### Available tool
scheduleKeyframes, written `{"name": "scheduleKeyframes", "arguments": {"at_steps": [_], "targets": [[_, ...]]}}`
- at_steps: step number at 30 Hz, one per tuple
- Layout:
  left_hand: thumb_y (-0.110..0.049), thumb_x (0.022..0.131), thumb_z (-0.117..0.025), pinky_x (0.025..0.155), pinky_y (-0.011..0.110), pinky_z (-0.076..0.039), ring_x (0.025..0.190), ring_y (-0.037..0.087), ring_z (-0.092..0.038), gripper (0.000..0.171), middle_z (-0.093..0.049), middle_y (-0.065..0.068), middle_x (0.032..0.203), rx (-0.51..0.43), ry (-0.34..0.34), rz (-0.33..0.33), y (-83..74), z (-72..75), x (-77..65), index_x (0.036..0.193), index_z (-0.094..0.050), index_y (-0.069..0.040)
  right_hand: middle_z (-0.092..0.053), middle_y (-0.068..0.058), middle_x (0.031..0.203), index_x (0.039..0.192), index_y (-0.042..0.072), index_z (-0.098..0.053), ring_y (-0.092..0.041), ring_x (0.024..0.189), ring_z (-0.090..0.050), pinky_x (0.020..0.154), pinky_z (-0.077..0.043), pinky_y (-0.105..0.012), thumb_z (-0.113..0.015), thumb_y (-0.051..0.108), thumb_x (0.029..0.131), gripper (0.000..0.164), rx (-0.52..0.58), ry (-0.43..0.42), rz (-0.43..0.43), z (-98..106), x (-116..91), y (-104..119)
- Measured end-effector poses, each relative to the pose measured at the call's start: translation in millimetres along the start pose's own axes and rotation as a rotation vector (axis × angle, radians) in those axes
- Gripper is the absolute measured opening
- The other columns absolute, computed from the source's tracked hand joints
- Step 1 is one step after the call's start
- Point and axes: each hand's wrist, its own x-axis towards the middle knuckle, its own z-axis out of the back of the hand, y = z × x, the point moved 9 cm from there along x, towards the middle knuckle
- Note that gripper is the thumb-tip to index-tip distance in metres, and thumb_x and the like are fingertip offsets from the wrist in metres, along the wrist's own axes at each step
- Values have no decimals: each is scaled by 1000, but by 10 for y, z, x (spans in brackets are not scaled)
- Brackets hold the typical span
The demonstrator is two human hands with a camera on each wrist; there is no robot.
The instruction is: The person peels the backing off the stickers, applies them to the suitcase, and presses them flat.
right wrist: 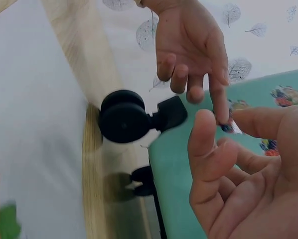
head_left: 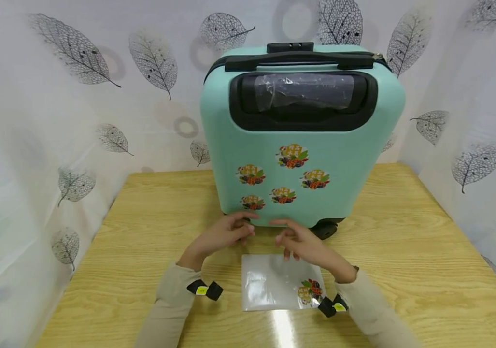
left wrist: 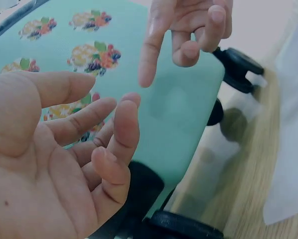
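Note:
A mint-green suitcase [head_left: 339,154] stands upright on the table, with several fruit stickers [head_left: 292,156] on its face. My left hand [head_left: 221,234] hovers by the lower left of that face, below the lowest left sticker [head_left: 252,202]. Its fingers are loosely bent and hold nothing. Across from it, my right hand [head_left: 306,244] is near the suitcase's bottom edge, index finger extended toward the left, the others loosely curled around nothing. A glossy sheet [head_left: 269,285] lies flat below both hands, bearing one fruit sticker [head_left: 310,291] in its lower right corner.
Black caster wheels [right wrist: 121,119] jut out from the suitcase's bottom. A black carry handle [head_left: 300,59] runs along its top, above a recess with clear film. Leaf-patterned sheeting [head_left: 152,58] hangs behind the wooden table [head_left: 161,203] and along its sides.

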Motion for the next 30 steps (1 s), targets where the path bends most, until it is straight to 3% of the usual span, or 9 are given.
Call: {"name": "scheduleKeyframes", "arguments": {"at_steps": [4, 8, 12, 16, 21, 30], "targets": [[-15, 100, -51, 73, 41, -53, 84, 31, -63, 38, -63, 29, 109, 12, 1, -29, -71, -71, 5, 136, -50, -4, -60, -30, 101, 142, -2, -38, -16, 62, -62, 46, -45, -32, -43, 13, 103, 42, -40, 5, -2, 101, -156, -24], [-14, 99, -50, 86, 52, -51, 95, 32, -63, 38, -61, 27, 111, -4, 41, -39, -81, -197, 2, 135, -50, -1, -60, -26, 99, 140, -4, -38, -15, 63, -62, 46, -45, -30, -43, 13, 103, 42, -64, 33, -35, 144, -306, -88], [-15, 100, -50, 74, 41, -54, 92, 31, -66, 37, -63, 23, 107, 7, 90, -24, -22, -354, -8, 134, -51, 0, -62, -22, 96, 138, -6, -42, -20, 64, -62, 46, -45, -28, -44, 17, 103, 41, -92, 73, -87, 149, -451, -188], [-13, 100, -50, 59, 28, -46, 84, 29, -69, 35, -67, 17, 101, 35, 144, 26, 116, -530, -54, 133, -53, -2, -64, -22, 92, 133, -10, -44, -18, 63, -62, 47, -45, -28, -43, 17, 103, 40, -71, 126, -130, 127, -588, -310], [-12, 98, -50, 57, 27, -46, 85, 28, -70, 34, -71, 12, 97, 24, 203, 109, 302, -696, -142, 131, -54, -4, -66, -18, 85, 128, -11, -45, -15, 57, -61, 45, -47, -28, -44, 16, 103, 37, -12, 161, -188, 114, -736, -457], [-12, 98, -49, 58, 25, -46, 84, 13, -65, 32, -70, 8, 100, 8, 272, 195, 460, -870, -222, 130, -55, -7, -65, -13, 80, 116, -10, -49, -9, 59, -62, 51, -52, -23, -47, 15, 102, 29, 85, 223, -213, 19, -898, -599]]}}
